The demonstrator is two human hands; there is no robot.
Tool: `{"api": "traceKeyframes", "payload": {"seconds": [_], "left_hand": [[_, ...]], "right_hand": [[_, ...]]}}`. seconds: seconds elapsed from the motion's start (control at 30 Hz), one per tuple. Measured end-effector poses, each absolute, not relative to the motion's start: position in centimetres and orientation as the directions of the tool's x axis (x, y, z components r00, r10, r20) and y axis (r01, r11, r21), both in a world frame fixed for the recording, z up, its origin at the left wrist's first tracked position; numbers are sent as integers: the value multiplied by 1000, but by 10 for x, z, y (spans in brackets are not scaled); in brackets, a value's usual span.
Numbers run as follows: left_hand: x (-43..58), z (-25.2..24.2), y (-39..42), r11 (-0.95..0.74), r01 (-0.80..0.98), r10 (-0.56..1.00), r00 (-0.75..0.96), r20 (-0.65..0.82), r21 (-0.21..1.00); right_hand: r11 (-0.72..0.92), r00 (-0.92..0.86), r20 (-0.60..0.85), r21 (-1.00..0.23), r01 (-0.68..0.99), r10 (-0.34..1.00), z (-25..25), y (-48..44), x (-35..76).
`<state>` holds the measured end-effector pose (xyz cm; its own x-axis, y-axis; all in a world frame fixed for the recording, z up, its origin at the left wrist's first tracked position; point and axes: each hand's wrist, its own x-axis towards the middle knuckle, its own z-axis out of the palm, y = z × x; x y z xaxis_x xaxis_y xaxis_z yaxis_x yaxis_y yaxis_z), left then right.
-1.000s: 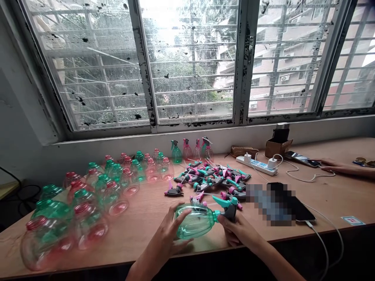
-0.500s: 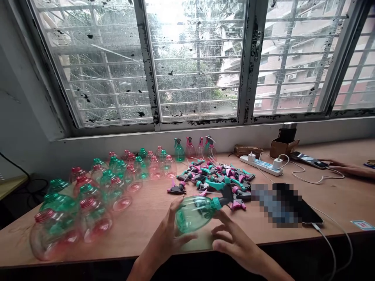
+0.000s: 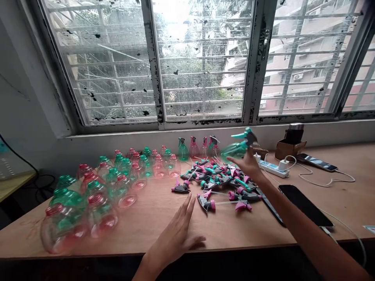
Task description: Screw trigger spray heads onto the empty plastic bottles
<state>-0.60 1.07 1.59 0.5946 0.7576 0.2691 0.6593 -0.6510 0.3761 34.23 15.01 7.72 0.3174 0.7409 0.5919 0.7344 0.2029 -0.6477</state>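
My right hand [image 3: 248, 164] is stretched far forward over the pile of spray triggers [image 3: 221, 180] and grips a green spray bottle [image 3: 238, 146] with a teal trigger head, held up near the back wall. My left hand [image 3: 178, 232] hovers open, fingers spread flat, above the wooden table [image 3: 164, 224] near its front edge, holding nothing. Four finished spray bottles [image 3: 198, 148] stand in a row at the back under the window.
Several capless green and pink bottles [image 3: 99, 191] lie grouped on the left. A dark phone [image 3: 304, 203] on a cable lies right of my arm. A white power strip [image 3: 277, 168], a small box [image 3: 290, 146] and another phone [image 3: 318, 162] sit at the back right.
The green bottle left my left hand: my right hand carried it from the front of the table up and back toward the standing bottles. My left hand opened. The other person's hand is gone.
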Motion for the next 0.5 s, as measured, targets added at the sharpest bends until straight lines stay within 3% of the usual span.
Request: {"api": "traceKeyframes", "payload": {"seconds": [0.17, 0.5], "left_hand": [[-6, 15, 11, -627, 683, 777, 582, 240, 375], [-6, 16, 10, -584, 721, 807, 564, 172, 374]], "right_hand": [[4, 405, 506, -628, 778, 761, 88, 232, 373], [-228, 438, 323, -523, 821, 839, 46, 291, 356]]}}
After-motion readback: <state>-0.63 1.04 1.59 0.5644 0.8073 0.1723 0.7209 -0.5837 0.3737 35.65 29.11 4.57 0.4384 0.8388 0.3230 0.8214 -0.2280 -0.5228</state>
